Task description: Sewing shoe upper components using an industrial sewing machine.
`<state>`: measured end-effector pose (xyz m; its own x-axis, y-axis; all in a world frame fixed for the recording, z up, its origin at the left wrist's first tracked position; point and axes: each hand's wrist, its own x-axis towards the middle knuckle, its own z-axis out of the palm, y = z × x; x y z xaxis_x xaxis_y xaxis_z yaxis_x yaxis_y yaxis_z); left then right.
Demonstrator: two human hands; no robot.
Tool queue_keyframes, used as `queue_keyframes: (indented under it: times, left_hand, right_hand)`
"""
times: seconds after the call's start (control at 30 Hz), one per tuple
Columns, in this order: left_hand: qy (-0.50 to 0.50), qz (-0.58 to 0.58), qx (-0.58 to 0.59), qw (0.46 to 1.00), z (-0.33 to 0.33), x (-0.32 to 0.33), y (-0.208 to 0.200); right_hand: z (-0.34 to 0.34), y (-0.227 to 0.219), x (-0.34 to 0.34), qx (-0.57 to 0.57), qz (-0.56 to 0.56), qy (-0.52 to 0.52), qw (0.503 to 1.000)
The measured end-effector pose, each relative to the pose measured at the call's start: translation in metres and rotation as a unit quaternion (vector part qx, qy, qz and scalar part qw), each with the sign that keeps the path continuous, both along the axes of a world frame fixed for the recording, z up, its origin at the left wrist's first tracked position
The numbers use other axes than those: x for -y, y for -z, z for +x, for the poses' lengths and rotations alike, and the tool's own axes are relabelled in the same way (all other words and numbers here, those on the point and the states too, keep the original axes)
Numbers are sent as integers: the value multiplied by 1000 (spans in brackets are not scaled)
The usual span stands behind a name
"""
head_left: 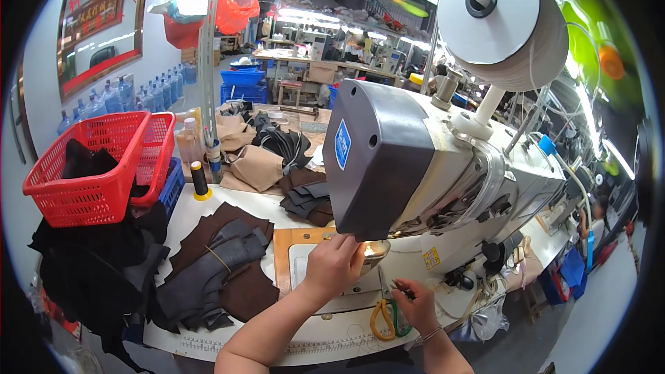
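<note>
A large industrial sewing machine (443, 166) with a dark grey end cover fills the middle right. My left hand (334, 264) reaches up beneath that cover, beside the lit sewing spot. Its fingers are pinched together, and whatever lies between them is hidden. To the right, my right hand (415, 306) is closed with curled fingers; a small dark thing shows at the fingertips, too small to name. Just left of it, a pair of scissors (383, 318) with one yellow and one green handle lies on the white table, blades pointing away from me.
Stacks of dark grey and brown cut pieces (228, 253) lie left of the machine. Red plastic baskets (90, 187) stand farther left, above hanging black material (97, 270). A black thread spool (199, 179) stands behind the pieces. A white thread cone (499, 24) sits atop the machine.
</note>
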<state>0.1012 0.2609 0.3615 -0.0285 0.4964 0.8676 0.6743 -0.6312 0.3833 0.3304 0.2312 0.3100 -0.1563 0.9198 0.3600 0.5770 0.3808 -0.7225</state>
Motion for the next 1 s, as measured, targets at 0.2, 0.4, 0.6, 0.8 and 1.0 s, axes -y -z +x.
queue_keyframes:
  times: [0.2,0.4,0.6,0.8,1.0]
  left_hand:
    - [6,7,-4,1000,0,2,-1]
    - [-1,3,-12,1000,-1,0,2]
    - [3,4,-8,1000,-2,-2,4]
    - [0,10,-6,1000,-2,-3,5]
    - [2,14,-6,1000,-1,-2,2]
  right_hand:
    - [-15,-20,-14,-46,133,29,990]
    - [-53,-68,-25,-22,220,-33,975]
    - [-67,-63,-40,-37,266,-40,962]
    - [-65,-59,-40,-13,280,-41,959]
    - [-65,-55,-43,-40,275,-49,959]
